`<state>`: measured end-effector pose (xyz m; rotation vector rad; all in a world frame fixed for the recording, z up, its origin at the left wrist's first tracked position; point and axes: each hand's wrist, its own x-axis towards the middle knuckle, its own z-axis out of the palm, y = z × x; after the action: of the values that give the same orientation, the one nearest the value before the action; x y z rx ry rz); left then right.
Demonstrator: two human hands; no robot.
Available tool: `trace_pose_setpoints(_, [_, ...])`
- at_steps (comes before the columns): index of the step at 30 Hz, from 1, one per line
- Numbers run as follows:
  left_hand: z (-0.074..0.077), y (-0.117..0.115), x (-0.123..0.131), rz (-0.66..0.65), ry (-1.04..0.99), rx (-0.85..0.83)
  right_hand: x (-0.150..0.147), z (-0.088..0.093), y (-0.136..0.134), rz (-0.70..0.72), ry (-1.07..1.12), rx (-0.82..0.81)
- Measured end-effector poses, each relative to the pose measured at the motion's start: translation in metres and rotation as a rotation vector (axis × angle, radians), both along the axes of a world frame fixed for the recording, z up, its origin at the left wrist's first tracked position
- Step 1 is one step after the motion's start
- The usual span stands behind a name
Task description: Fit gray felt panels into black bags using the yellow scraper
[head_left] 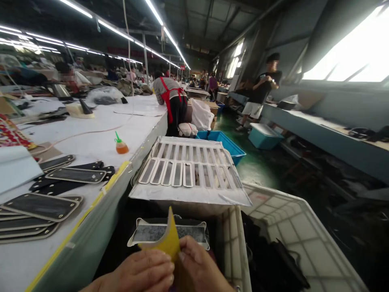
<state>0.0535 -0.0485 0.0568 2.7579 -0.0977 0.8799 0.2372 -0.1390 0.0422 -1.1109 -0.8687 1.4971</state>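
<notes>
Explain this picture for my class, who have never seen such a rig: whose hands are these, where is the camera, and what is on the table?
No machine here: one head-worn camera looks forward and down at the wearer's bare hands. The left hand and right hand hold a bent, flat yellow piece; its material is unclear. On the long white-topped table at left lie dark, round-cornered strips with pale borders and metal eyelets, near a small orange-filled bottle with a green nozzle. Ahead sits a white slotted board.
</notes>
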Motion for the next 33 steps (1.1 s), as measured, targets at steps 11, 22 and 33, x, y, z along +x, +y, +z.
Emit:
trace_pose_setpoints(11, [-0.051,0.083,0.144,-0.096,0.854,-0.73,0.148,-0.035,-0.027,-0.056,-1.183,-0.284])
trace_pose_setpoints(22, [-0.089,0.107,0.173,-0.446,1.057,-1.278,0.151,-0.044,0.024,0.131,-1.441,-0.221])
trace_pose_setpoints(33, [-0.109,0.11,0.179,-0.624,0.949,-1.21,0.139,-0.051,0.062,0.137,-1.587,-0.247])
